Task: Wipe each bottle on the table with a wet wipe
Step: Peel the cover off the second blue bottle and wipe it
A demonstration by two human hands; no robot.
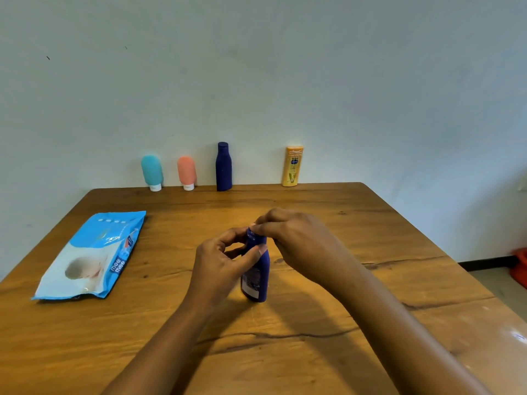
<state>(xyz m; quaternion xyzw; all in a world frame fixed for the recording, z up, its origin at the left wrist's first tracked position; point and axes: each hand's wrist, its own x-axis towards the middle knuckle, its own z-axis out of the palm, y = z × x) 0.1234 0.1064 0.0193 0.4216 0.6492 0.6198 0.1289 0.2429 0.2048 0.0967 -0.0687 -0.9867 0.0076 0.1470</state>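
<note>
Fingers [233,234] of the left hand [219,260] are being curled round the neck of a small blue bottle [258,280], with the thumb pressed to its shoulder. Its cap is being pinched by the right hand [296,240]. At frame centre the bottle is being held upright on the desk [370,223], long axis vertical, cap upward. A wipes pack [94,255] is lying flat at left. Along the far edge a teal tube [152,170], coral tube [186,170], tall navy bottle [223,166] and yellow bottle [293,166] are standing.
</note>
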